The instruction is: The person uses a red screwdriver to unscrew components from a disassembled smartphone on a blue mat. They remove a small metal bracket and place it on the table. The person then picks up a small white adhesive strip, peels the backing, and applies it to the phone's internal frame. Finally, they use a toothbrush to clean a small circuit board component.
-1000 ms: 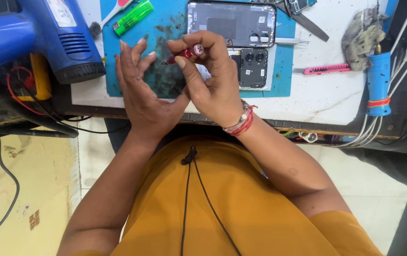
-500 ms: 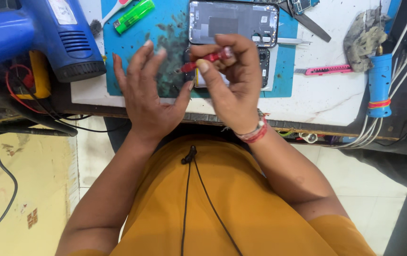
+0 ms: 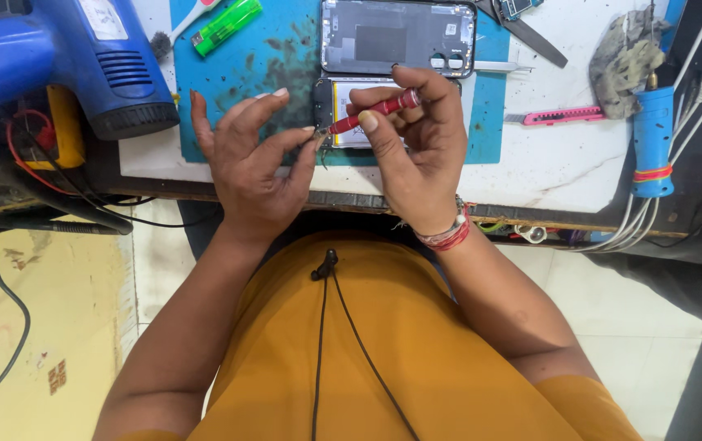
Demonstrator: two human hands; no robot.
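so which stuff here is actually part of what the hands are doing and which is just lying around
In use:
- red screwdriver, held in right hand
- left hand, fingertips at the driver's tip
- opened phone under the hands

Lying about:
- grey back cover
- green lighter
- pink utility knife
- blue heat gun
- grey rag

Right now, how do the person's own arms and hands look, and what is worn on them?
Both arms are bare, with no gloves. The right hand has a bundle of red and white threads around its wrist. The left hand wears nothing. The fingernails are short and plain. Short sleeves of an orange-yellow shirt reach the upper arms.
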